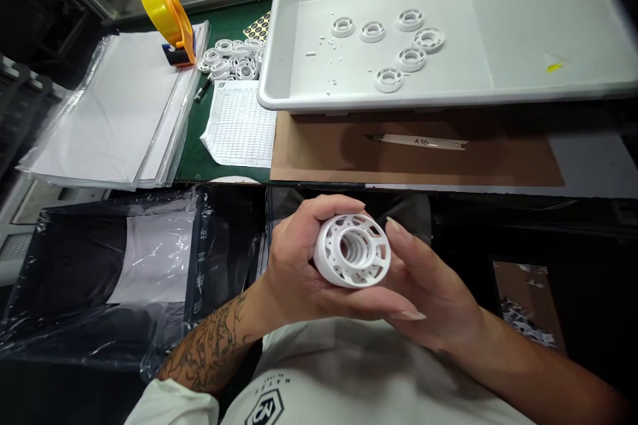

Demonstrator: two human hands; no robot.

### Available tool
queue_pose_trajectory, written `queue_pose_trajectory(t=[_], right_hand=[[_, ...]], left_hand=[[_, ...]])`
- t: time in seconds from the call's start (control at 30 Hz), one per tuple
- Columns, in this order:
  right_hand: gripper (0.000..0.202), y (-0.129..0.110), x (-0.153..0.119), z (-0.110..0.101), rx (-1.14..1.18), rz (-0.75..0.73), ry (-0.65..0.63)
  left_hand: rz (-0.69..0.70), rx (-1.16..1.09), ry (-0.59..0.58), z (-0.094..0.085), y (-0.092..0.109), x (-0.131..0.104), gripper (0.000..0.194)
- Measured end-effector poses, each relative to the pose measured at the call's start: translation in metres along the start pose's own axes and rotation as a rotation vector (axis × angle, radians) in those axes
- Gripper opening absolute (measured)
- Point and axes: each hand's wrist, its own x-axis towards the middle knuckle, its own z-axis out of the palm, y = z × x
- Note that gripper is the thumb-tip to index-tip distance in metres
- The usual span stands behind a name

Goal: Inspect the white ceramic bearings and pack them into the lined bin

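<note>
My left hand [299, 259] is wrapped round a stack of white plastic rings [353, 251], whose round openings line up and face the camera. The top ring has a large centre hole and small cut-outs round its rim. My right hand [431, 285] is at the right side of the stack, thumb raised and apart from the fingers; its fingers are partly hidden behind the stack and my left fingers. Above, several similar rings, among them one loose ring [389, 80], lie in a large white tray [349, 105] with small white scraps.
A knife marked A16 [423, 141] lies on brown cardboard [319, 163]. At the left are a ring pile [244, 68], a printed sheet [242, 123], bagged papers [114, 106] and a tape dispenser [172, 23]. Below the table are a plastic-lined box [74, 265] and white scraps [528, 325].
</note>
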Motion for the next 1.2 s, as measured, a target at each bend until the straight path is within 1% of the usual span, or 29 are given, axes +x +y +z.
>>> queue_pose_trajectory(t=[0.07, 0.13, 0.3, 0.33, 0.4, 0.47, 0.5, 0.53, 0.57, 0.6, 0.63, 0.67, 0.7, 0.73, 0.77, 0.8, 0.83, 0.87, 0.93, 0.97, 1.03, 1.1, 1.13, 1.2], right_hand=[[0.052, 0.002, -0.001, -0.002, 0.234, 0.066, -0.087], [0.050, 0.003, -0.001, -0.004, 0.337, 0.089, -0.116], [0.044, 0.005, 0.001, -0.003, 0.342, 0.060, -0.112], [0.043, 0.006, 0.002, -0.003, 0.338, 0.051, -0.112], [0.047, 0.011, 0.004, -0.007, 0.301, 0.034, -0.105], [0.054, 0.014, 0.005, -0.016, 0.157, 0.013, -0.093], [0.054, 0.014, 0.005, -0.022, 0.035, -0.020, -0.054], [0.050, 0.012, 0.004, -0.029, -0.114, -0.088, 0.017], [0.040, 0.009, 0.004, -0.035, -0.272, -0.198, 0.104], [0.027, 0.005, 0.003, -0.041, -0.425, -0.334, 0.181], [0.018, 0.001, 0.003, -0.045, -0.561, -0.477, 0.220], [0.022, -0.004, 0.003, -0.049, -0.680, -0.601, 0.207], [0.029, -0.009, 0.003, -0.051, -0.772, -0.682, 0.140], [0.033, -0.012, 0.004, -0.052, -0.820, -0.714, 0.048], [0.030, -0.015, 0.004, -0.052, -0.822, -0.704, -0.031], [0.024, -0.016, 0.004, -0.052, -0.779, -0.670, -0.074], [0.019, -0.016, 0.004, -0.051, -0.703, -0.628, -0.079], [0.015, -0.015, 0.004, -0.050, -0.617, -0.585, -0.055], [0.017, -0.011, 0.004, -0.049, -0.476, -0.527, 0.041], [0.020, -0.009, 0.004, -0.048, -0.421, -0.512, 0.102], [0.029, -0.005, 0.006, -0.045, -0.294, -0.466, 0.234], [0.034, -0.002, 0.009, -0.044, -0.132, -0.376, 0.356], [0.034, -0.002, 0.011, -0.043, -0.060, -0.325, 0.396], [0.030, -0.002, 0.013, -0.044, 0.039, -0.251, 0.412]], left_hand=[[0.005, 0.013, -0.001, 0.000, 0.000, 0.000, 0.075], [0.011, 0.019, 0.001, 0.001, -0.001, 0.001, 0.074], [0.072, -0.021, -0.039, -0.001, -0.002, 0.004, 0.074], [0.059, -0.032, -0.043, -0.002, -0.002, 0.005, 0.073], [-0.055, -0.093, -0.037, -0.005, -0.004, 0.007, 0.070], [-0.236, -0.238, 0.011, -0.009, -0.006, 0.009, 0.061], [-0.325, -0.328, 0.043, -0.011, -0.007, 0.010, 0.058], [-0.396, -0.414, 0.069, -0.013, -0.008, 0.010, 0.057], [-0.451, -0.484, 0.072, -0.015, -0.009, 0.011, 0.059], [-0.504, -0.533, 0.044, -0.017, -0.010, 0.010, 0.062], [-0.560, -0.564, -0.017, -0.018, -0.011, 0.009, 0.065], [-0.608, -0.581, -0.092, -0.019, -0.012, 0.008, 0.068], [-0.651, -0.590, -0.170, -0.020, -0.012, 0.007, 0.071], [-0.691, -0.595, -0.232, -0.020, -0.012, 0.006, 0.073], [-0.726, -0.605, -0.268, -0.020, -0.012, 0.005, 0.074], [-0.754, -0.624, -0.277, -0.020, -0.012, 0.004, 0.075], [-0.784, -0.656, -0.273, -0.019, -0.013, 0.003, 0.075], [-0.809, -0.700, -0.265, -0.019, -0.013, 0.002, 0.077], [-0.830, -0.787, -0.255, -0.019, -0.014, 0.000, 0.082], [-0.817, -0.816, -0.255, -0.018, -0.014, -0.001, 0.082], [-0.774, -0.841, -0.253, -0.017, -0.015, -0.002, 0.078], [-0.744, -0.862, -0.245, -0.016, -0.015, -0.003, 0.074], [-0.734, -0.875, -0.243, -0.015, -0.014, -0.003, 0.075], [-0.716, -0.892, -0.238, -0.014, -0.014, -0.003, 0.075]])
